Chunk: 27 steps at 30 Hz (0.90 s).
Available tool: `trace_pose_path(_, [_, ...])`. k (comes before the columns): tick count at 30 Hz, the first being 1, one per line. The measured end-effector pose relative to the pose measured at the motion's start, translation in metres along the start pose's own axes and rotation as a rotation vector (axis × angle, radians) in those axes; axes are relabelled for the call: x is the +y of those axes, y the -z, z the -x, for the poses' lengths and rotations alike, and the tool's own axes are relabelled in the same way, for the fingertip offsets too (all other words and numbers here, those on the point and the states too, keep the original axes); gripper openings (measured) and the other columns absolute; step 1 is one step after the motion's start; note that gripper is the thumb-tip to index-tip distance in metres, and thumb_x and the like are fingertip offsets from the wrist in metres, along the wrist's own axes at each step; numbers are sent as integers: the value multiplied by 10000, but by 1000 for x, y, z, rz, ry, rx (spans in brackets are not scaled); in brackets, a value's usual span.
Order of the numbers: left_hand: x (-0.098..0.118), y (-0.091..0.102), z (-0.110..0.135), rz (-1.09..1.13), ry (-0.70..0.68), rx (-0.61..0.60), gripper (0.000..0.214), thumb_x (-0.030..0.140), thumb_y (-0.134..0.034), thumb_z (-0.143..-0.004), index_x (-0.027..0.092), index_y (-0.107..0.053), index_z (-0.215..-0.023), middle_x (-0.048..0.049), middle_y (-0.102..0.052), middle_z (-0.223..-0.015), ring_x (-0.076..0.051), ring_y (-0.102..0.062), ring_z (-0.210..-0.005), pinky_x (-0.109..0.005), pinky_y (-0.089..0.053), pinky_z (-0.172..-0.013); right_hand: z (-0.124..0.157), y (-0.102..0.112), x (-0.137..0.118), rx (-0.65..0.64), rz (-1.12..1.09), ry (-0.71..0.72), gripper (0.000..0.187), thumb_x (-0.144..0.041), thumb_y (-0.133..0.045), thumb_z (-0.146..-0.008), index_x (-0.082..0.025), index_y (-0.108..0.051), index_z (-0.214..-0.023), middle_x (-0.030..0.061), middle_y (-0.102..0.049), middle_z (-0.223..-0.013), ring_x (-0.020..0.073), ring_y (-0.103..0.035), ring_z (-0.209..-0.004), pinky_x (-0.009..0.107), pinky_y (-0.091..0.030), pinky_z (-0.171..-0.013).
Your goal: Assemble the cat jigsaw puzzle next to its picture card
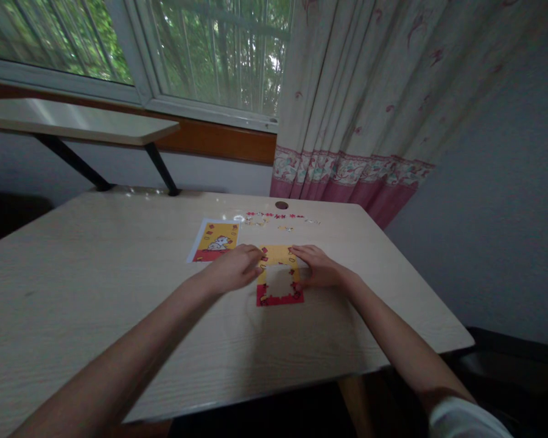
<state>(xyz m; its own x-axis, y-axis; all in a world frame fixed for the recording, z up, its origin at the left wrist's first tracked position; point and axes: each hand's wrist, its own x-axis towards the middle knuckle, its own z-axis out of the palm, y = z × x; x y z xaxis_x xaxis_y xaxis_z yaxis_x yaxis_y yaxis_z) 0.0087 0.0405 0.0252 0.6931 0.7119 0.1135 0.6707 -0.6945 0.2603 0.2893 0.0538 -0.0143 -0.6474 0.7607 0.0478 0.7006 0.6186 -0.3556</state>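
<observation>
A partly assembled jigsaw puzzle (281,300) lies flat on the table, with yellow and red edge pieces around a bare middle. My left hand (240,267) is at its left side, fingers bent and thumb apart, the tips at the upper left border. Against the right border rests my right hand (319,267), fingers stretched out and apart toward the upper right corner. No piece shows in either hand. To the left lies a reference picture (219,234) of a white animal on yellow and red. Loose puzzle pieces (256,222) are spread beyond the puzzle.
The pale wooden table (164,340) runs back to a wall with a window (219,61) and a flowered curtain (347,134). A raised shelf (82,118) on black legs stands at the back left. A round cable hole (282,205) sits near the far edge.
</observation>
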Motion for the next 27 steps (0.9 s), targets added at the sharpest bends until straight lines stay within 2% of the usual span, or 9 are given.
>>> trace_pose_path(3, [-1,-17,8,-1,-4,59,283,227,-406,-868,140,-604,-1051,-128,-637,-1028,-242,-585,-987,-375,-475,-872,0,-1,1,-4,-4,-8,1033,-653,-698,-592,-171,-325,-1426,158,-345,-1457,308,-311,-1327,477,-235,-1083])
trace_pose_path(7, [-6,-27,21,45,-11,120,292,199,-389,-867,155,-628,-1028,-121,-643,-1046,-234,-588,-996,-381,-489,-877,1,1,-2,-10,-7,-19,1018,-635,-704,-597,-188,-320,-1427,150,-326,-1468,311,-306,-1331,484,-227,-1084])
trace_pose_path(14, [-14,-27,28,32,-67,109,371,133,-396,-818,165,-621,-1112,-116,-624,-1147,-229,-581,-1057,-378,-479,-929,1,9,-10,-44,3,-41,1016,-614,-716,-599,-155,-334,-1421,165,-325,-1466,315,-306,-1333,470,-234,-1089])
trace_pose_path(27, [-14,-26,28,-1,-85,69,403,93,-402,-796,164,-639,-1114,-116,-618,-1179,-227,-575,-1085,-374,-475,-941,1,8,-7,-28,4,-22,1013,-613,-716,-602,-169,-327,-1426,162,-333,-1462,309,-320,-1327,478,-241,-1086])
